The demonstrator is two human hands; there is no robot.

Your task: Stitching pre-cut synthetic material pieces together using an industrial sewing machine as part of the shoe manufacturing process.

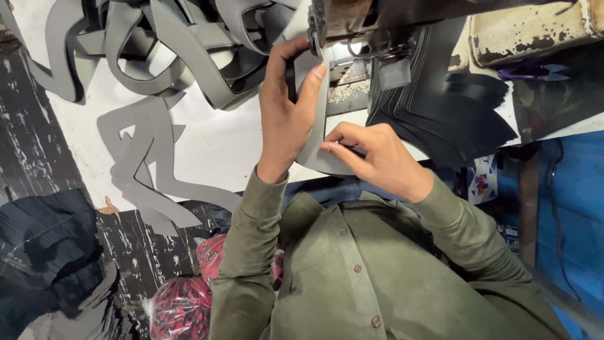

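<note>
A small sewing or leather-goods workshop. An old industrial sewing machine, its cream paint chipped and rusted, stands on a white counter. Long grey cut strips lie heaped and tangled at the counter's far side, and more hang over its edge. A fanned stack of black cut pieces rests beside the machine. Purple-handled scissors lie near the machine's base. Dark material is piled on the scuffed floor below.
</note>
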